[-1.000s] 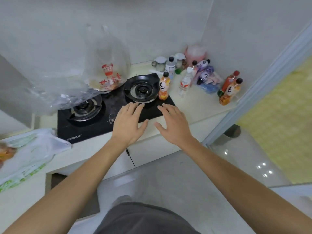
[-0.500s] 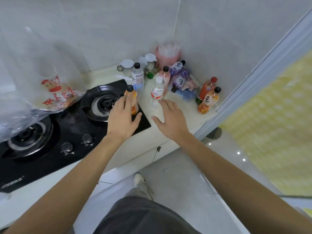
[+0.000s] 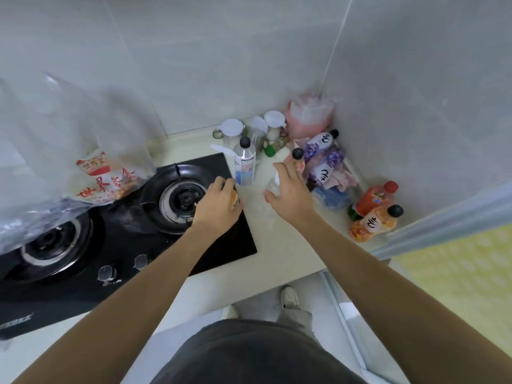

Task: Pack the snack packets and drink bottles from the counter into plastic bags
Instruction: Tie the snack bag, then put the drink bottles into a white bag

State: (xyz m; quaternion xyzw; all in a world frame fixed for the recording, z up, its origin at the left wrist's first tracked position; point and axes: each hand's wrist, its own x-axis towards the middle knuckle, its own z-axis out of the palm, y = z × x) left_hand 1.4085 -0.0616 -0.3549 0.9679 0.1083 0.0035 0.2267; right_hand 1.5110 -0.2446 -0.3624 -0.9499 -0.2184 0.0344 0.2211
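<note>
My left hand (image 3: pixel 219 205) is closed around an orange drink bottle (image 3: pixel 235 199) standing at the stove's right edge; only a sliver of it shows. My right hand (image 3: pixel 289 191) wraps a small clear water bottle (image 3: pixel 273 185) with a red label on the pale counter (image 3: pixel 279 245). A taller clear bottle with a black cap (image 3: pixel 244 164) stands between and behind the hands. A pink bottle with a black cap (image 3: pixel 297 155) rises just behind my right hand. Purple bottles (image 3: pixel 321 141) lie in the corner, orange and red bottles (image 3: pixel 374 217) at right.
A black two-burner gas stove (image 3: pixel 110 231) fills the left of the counter. A clear plastic bag with red print (image 3: pixel 102 178) holding snacks rests on it. Lidded jars (image 3: pixel 232 130) and a pink bag (image 3: pixel 309 117) stand against the back wall. A door frame (image 3: pixel 443 220) borders the right.
Both hands reached further forward and closed: the left onto the orange bottle, the right onto the small water bottle. The view shifted closer to the corner.
</note>
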